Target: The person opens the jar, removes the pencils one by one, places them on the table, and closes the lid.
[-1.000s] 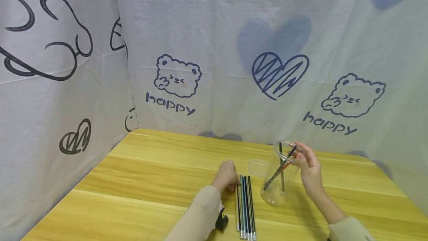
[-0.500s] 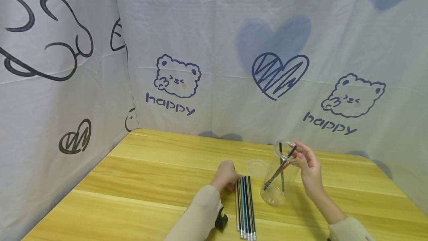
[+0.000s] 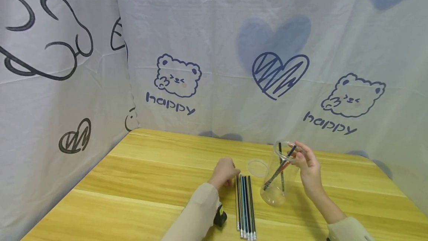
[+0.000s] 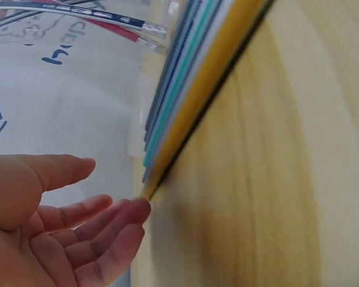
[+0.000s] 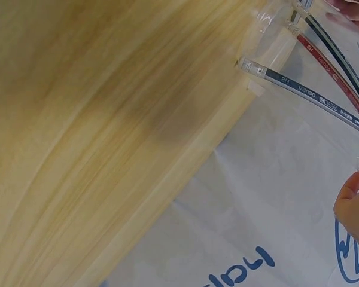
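Right now the person's left hand (image 3: 224, 173) is low over the table (image 3: 140, 181), at the far end of a row of pencils (image 3: 246, 207) that lie side by side, eraser ends towards the near edge. Its grip is loose — from its wrist I see the thumb well apart from the fingers, fingertips right by the tip of the yellow pencil (image 4: 210, 72), though I cannot tell whether they touch it. To the right of the row stands a clear container (image 3: 291, 179), its rim pinched by the right hand (image 3: 309, 170) between thumb and fingers. Inside lean two dark pencils (image 5: 311, 96) and a red pencil (image 5: 332, 71), erasers down. A clear round lid (image 3: 257, 168) lies left of the container — beyond the row, just behind it hangs a printed cloth (image 3: 220, 47).
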`<state>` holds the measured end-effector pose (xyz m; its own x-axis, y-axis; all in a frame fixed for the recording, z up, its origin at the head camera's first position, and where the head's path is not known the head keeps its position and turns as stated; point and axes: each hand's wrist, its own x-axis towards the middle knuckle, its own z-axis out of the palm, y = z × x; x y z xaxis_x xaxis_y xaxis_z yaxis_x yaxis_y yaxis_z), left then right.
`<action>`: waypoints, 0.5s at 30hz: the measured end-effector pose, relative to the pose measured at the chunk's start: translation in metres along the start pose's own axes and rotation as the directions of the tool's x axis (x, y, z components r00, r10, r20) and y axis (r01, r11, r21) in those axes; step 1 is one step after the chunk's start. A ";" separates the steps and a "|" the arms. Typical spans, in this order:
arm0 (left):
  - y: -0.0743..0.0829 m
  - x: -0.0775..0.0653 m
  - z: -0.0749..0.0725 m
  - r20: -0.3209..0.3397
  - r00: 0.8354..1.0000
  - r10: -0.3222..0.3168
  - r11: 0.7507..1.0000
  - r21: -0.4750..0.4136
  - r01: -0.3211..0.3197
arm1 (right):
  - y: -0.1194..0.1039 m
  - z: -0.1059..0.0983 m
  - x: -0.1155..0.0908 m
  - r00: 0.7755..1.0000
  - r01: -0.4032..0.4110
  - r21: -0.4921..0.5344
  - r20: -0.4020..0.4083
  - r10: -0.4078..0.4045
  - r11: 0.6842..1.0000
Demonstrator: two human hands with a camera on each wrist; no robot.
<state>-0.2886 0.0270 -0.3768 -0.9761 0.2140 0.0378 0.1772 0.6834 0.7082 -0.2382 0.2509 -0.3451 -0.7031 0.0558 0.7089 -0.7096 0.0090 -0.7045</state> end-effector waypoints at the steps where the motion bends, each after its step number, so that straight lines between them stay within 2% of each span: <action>1: 0.001 0.000 -0.001 -0.006 1.000 0.006 1.000 0.014 -0.006 | 0.000 0.000 0.000 1.000 0.002 0.004 0.002 -0.002 1.000; 15: 0.022 0.003 -0.012 -0.025 0.996 0.082 0.993 0.088 -0.080 | 0.001 -0.001 0.000 1.000 -0.001 -0.007 0.001 0.001 1.000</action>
<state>-0.2892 0.0345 -0.3521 -0.9611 0.2519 0.1132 0.2647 0.7231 0.6380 -0.2391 0.2515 -0.3459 -0.7038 0.0548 0.7083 -0.7087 0.0160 -0.7054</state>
